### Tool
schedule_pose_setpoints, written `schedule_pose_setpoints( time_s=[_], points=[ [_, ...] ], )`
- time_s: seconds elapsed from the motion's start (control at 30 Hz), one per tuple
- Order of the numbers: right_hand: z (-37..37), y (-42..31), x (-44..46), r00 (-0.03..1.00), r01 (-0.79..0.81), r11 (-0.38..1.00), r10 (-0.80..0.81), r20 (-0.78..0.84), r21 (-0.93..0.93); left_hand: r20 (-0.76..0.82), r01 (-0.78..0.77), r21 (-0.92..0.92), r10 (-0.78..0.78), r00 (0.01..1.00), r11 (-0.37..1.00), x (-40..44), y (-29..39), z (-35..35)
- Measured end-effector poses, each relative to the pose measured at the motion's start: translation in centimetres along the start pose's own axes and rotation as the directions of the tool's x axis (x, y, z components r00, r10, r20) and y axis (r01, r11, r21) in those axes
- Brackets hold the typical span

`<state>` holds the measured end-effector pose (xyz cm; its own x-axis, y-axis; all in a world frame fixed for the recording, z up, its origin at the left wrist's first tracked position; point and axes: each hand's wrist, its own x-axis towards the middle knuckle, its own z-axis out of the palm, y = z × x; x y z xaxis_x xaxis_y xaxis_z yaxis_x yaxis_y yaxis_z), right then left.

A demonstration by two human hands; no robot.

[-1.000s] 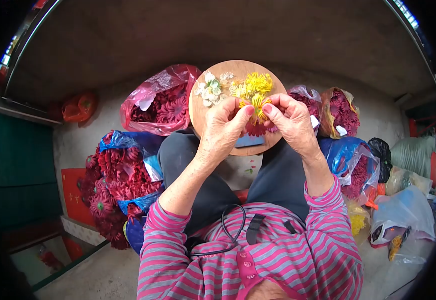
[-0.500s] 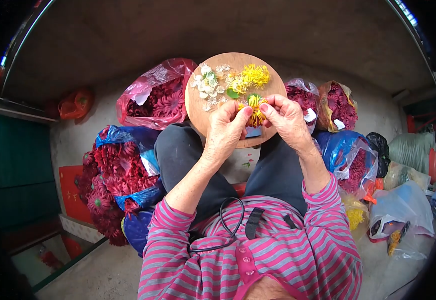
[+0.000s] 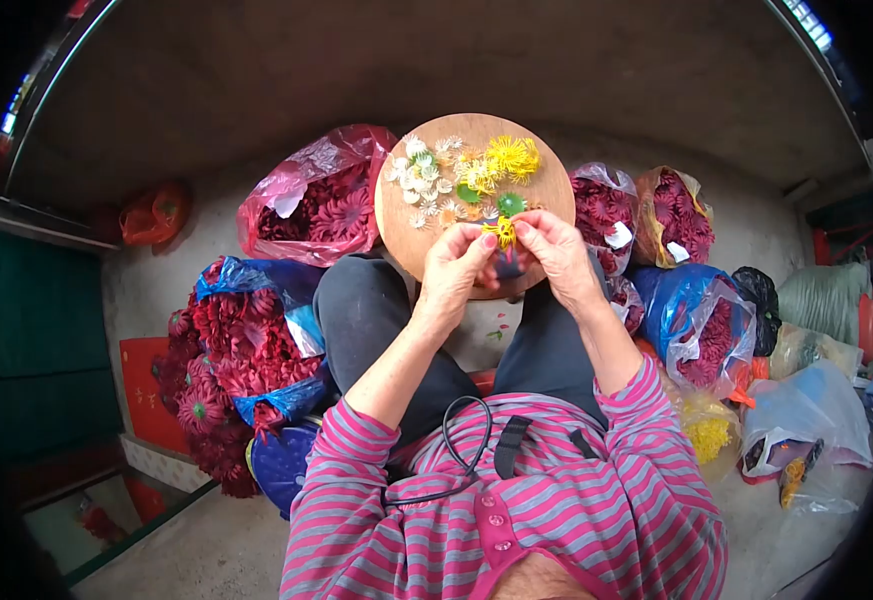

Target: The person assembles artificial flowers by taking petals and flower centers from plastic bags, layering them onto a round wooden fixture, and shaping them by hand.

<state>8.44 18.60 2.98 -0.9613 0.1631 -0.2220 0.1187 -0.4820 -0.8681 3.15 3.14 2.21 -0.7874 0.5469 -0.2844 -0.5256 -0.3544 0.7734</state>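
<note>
Both hands meet over the near part of a round wooden board [image 3: 406, 228]. Between the fingertips is a small yellow flower piece [image 3: 502, 232]. My left hand [image 3: 455, 266] pinches it from the left, and my right hand [image 3: 556, 251] pinches it from the right. Just beyond the fingers lies a green leaf-like piece [image 3: 510, 204]. Farther back on the board are a yellow flower cluster [image 3: 512, 158] and, at the left, several white flower pieces [image 3: 418, 178]. Something dark below the fingers is blurred.
Left of the board stand a pink bag of dark red flowers [image 3: 341, 212] and a blue bag [image 3: 281, 280] of red flowers. At the right are another blue bag [image 3: 672, 300], a black bag [image 3: 759, 298] and a clear white bag [image 3: 816, 415]. An orange bag [image 3: 154, 214] lies far left.
Both hands have come down slightly toward the body with the yellow piece still between them. The green piece beyond the fingers shows more fully now.
</note>
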Motion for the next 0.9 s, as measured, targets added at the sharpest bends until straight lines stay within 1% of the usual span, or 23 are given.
schedule_pose_setpoints(
  time_s=[0.03,0.07,0.1,0.13,0.2,0.23,0.3,0.33,0.47,0.5,0.57,0.63,0.67,0.73,0.8,0.83,0.87,0.9],
  points=[
    [0.4,-0.6,-0.1,0.976,0.189,0.951,-0.209,-0.055,-0.246,-0.03,-0.045,0.067,0.047,0.998,0.997,-0.4,0.3,-0.3],
    [0.8,-1.3,-0.3,0.909,0.335,0.809,-0.412,-0.059,-0.483,-0.028,-0.046,0.067,0.048,0.998,0.997,-0.6,0.7,-0.5],
    [1.3,-2.0,-0.5,0.807,0.424,0.591,-0.591,-0.011,-0.686,-0.071,-0.188,0.223,0.208,0.976,0.957,-0.9,1.1,-0.6],
    [1.7,-2.6,-0.6,0.681,0.447,0.318,-0.727,0.088,-0.836,-0.089,-0.309,0.376,0.366,0.926,0.874,-1.0,1.4,-0.5],
    [3.4,-3.2,-0.5,0.641,0.532,0.193,-0.728,0.243,-0.825,-0.075,-0.317,0.374,0.369,0.926,0.872,-1.1,1.5,0.1],
    [3.1,-2.0,0.1,0.645,0.528,0.196,-0.726,0.239,-0.826,-0.059,-0.329,0.376,0.377,0.924,0.866,-1.1,1.6,0.5],
    [1.8,1.2,1.5,0.75,0.51,0.157,-0.563,0.348,-0.846,-0.026,-0.356,0.38,0.394,0.919,0.854,-1.0,1.7,0.8],
    [1.9,1.6,1.6,0.752,0.506,0.16,-0.562,0.343,-0.847,-0.026,-0.351,0.38,0.39,0.92,0.855,-1.0,1.6,0.6],
    [2.0,2.3,1.4,0.88,0.379,0.408,-0.438,0.187,-0.831,-0.106,-0.291,0.473,0.382,0.918,0.832,-1.1,1.1,-1.5],
    [1.9,2.0,1.3,0.879,0.378,0.41,-0.442,0.182,-0.83,-0.101,-0.292,0.475,0.38,0.919,0.83,-1.3,1.2,-2.1],
    [1.4,0.7,0.8,0.773,0.479,0.197,-0.556,0.304,-0.856,-0.071,-0.285,0.625,0.417,0.906,0.727,-1.7,1.9,-3.9],
    [0.5,-0.4,-0.3,0.653,0.529,-0.023,-0.627,0.425,-0.848,-0.034,-0.264,0.755,0.438,0.898,0.6,-2.5,2.1,-5.0],
    [-0.2,-0.7,-1.1,0.662,0.505,-0.02,-0.632,0.402,-0.863,-0.028,-0.26,0.759,0.429,0.903,0.596,-2.9,2.0,-4.9],
    [-2.4,-0.8,-2.6,0.676,0.467,-0.008,-0.641,0.363,-0.884,0.11,-0.346,0.813,0.461,0.881,0.468,-3.8,2.0,-4.2],
    [-5.7,0.0,-3.7,0.681,0.347,0.006,-0.689,0.247,-0.938,0.263,-0.442,0.829,0.459,0.849,0.342,-4.6,1.5,-2.9],
    [-7.7,0.6,-4.7,0.684,0.315,0.008,-0.695,0.222,-0.949,0.348,-0.499,0.798,0.418,0.839,0.338,-4.8,0.9,-1.9],
    [-10.0,1.4,-5.7,0.735,0.216,0.122,-0.674,0.079,-0.969,0.432,-0.556,0.758,0.375,0.82,0.342,-5.1,0.1,-0.8],
    [-12.4,2.2,-6.7,0.766,0.113,0.232,-0.639,-0.064,-0.966,0.534,-0.608,0.729,0.294,0.792,0.314,-5.1,-0.7,0.1]
  ],
)
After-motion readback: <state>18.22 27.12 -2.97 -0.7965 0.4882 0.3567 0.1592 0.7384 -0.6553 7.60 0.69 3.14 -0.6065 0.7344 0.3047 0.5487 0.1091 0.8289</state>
